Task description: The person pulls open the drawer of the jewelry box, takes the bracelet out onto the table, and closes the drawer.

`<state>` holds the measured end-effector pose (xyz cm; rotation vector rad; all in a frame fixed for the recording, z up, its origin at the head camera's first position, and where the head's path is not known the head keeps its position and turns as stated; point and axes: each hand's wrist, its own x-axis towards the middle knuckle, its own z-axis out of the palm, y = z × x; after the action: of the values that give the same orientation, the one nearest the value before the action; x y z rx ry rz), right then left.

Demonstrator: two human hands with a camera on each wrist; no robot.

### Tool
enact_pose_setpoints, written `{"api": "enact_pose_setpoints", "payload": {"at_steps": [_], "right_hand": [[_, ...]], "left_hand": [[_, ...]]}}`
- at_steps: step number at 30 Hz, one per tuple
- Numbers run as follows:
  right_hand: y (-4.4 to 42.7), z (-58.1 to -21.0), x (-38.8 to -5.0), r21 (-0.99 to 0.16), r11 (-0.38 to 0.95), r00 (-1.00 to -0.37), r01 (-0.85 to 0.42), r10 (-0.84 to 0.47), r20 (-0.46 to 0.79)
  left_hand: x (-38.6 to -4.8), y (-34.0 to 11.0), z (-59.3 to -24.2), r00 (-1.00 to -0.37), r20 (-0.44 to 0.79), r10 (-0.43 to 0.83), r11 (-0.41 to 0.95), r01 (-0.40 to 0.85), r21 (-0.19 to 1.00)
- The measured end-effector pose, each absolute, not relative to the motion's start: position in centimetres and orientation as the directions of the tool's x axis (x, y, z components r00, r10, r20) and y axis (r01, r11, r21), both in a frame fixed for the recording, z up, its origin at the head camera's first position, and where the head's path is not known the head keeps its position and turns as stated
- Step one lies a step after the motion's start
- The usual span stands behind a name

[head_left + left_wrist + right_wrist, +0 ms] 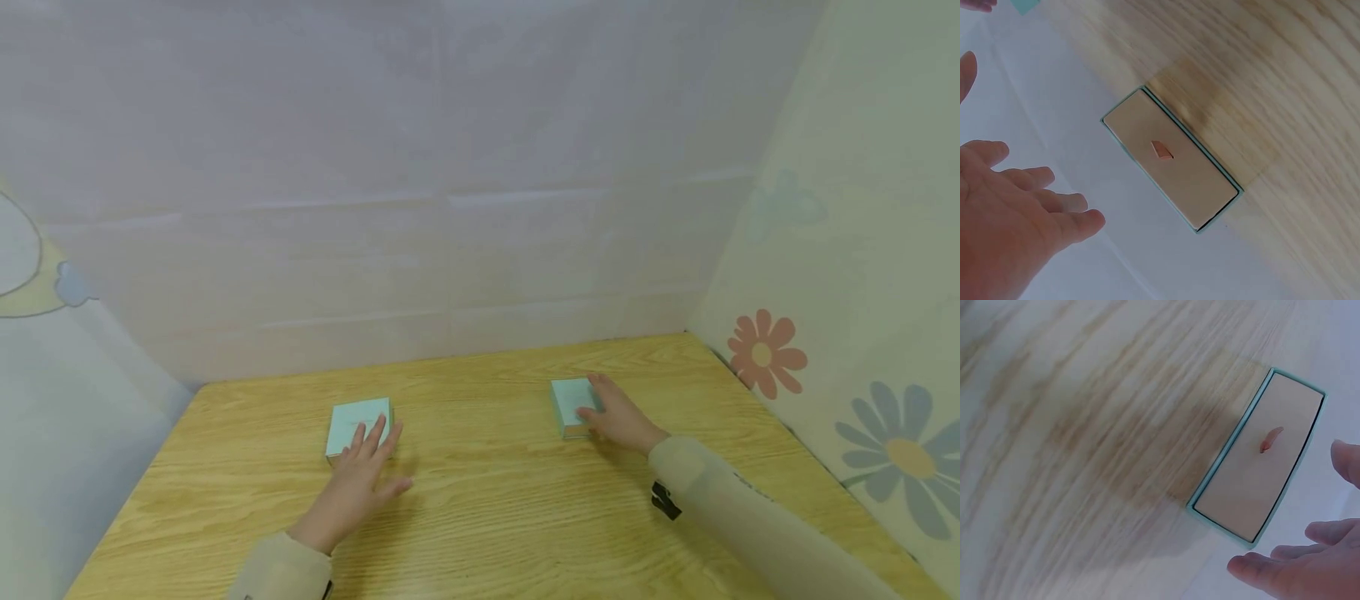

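Two flat mint-green boxes lie on the wooden table. Over the near right part of the left box [352,418] hovers my left hand [352,492], fingers spread and thumb out to the side. In the left wrist view these fingers stand apart from the box [1141,131], whose tan end panel carries a small leather-like pull tab [1161,150]. At the right side of the other box [567,400] is my right hand [618,417], its fingers extended. Right wrist view: the fingertips [1250,570] are close to that box's edge; touching or not, I cannot tell. A similar tab [1270,439] shows there.
The wooden table [480,500] reaches back to a pale, creased cloth wall [450,250]. Along its right side stands a panel printed with flowers [761,354]. Another printed sheet [75,375] hangs at the left. A black clip-like piece [665,500] is beside the right sleeve.
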<state>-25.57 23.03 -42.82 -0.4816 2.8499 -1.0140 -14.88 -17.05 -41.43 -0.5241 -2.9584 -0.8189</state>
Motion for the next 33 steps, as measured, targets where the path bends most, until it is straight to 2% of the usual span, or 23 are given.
{"api": "enact_pose_setpoints", "payload": {"at_steps": [16,27,33], "right_hand": [[23.8,-43.5,-26.3,-0.741,0.664,-0.965,-0.096,-0.245,-0.094],[24.3,-43.8,-27.0,-0.706,0.708,-0.977,-0.026,-0.167,-0.131],[24.6,-43.8,-27.3,-0.731,0.682,-0.970,-0.025,-0.192,-0.146]], "left_hand": [[-14.8,-16.7,-41.8,-0.943,0.093,0.320,0.782,0.319,0.536],[-14.7,-16.5,-41.8,-0.947,0.075,0.311,0.773,0.298,0.560],[-14.6,-16.6,-41.8,-0.952,0.057,0.299,0.770,0.276,0.575]]}}
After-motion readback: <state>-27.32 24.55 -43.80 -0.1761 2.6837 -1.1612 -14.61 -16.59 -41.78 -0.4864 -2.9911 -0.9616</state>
